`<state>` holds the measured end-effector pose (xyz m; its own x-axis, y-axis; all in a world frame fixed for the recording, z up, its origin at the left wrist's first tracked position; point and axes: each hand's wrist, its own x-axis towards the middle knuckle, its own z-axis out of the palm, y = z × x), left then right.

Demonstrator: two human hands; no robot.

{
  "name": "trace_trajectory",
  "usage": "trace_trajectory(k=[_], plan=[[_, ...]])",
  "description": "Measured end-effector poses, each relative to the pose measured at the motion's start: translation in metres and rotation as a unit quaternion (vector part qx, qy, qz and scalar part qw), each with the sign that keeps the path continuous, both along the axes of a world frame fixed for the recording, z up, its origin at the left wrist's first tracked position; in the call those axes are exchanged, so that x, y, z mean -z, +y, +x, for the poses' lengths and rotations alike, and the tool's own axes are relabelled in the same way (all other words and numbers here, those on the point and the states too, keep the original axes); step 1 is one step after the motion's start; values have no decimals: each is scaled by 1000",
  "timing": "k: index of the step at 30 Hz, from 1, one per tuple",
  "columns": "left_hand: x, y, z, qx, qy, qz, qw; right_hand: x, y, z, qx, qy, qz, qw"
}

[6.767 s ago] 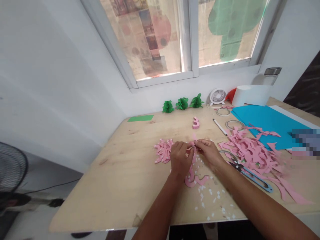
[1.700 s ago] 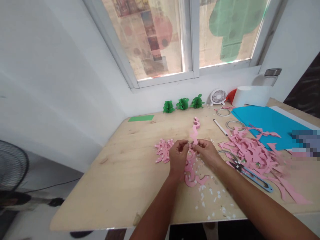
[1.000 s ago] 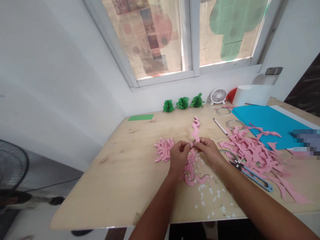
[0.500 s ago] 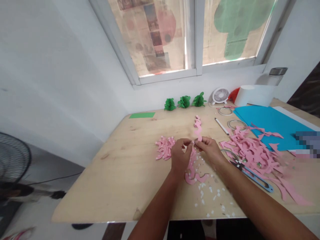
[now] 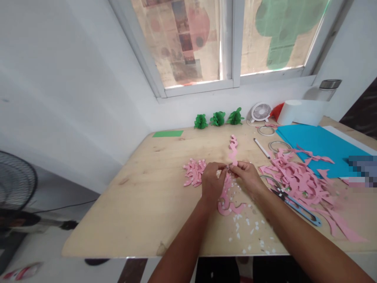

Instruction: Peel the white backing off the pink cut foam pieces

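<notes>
My left hand and my right hand meet over the table, fingertips pinched together on a small pink paper cutout. Fingers cover most of that piece. Just beyond the fingertips lies a row of curved pink paper cutouts, and more curved cutouts lie below and between the wrists. Beside my left hand sits a pile of pink cutouts with small white patches. Tiny white scraps are scattered near my right forearm.
Pink paper offcuts are heaped at the right, with blue-handled scissors by my right forearm. A white pen, tape rings and blue sheets lie behind. Green paper figures and a small fan stand along the wall.
The view has shifted slightly. Both hands stay pinched together in nearly the same place, with only slight finger movement.
</notes>
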<state>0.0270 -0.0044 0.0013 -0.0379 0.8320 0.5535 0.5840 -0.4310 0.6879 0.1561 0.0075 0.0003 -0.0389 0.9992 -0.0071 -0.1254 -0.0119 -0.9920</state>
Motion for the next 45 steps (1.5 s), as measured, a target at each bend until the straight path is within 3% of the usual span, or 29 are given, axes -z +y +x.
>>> trace_trajectory(k=[14,23,34,45], plan=[[-3,-2,-2,10,21,-41,999,4,0,-2,9,-14,-5,1000],[1,0,-1,16,32,-6,999,-7,0,-1,32,57,-27,997],[2,1,-1,-1,25,37,999,1,0,-2,26,1,17,1000],[2,1,-1,15,46,7,999,6,0,-2,18,-11,8,1000]])
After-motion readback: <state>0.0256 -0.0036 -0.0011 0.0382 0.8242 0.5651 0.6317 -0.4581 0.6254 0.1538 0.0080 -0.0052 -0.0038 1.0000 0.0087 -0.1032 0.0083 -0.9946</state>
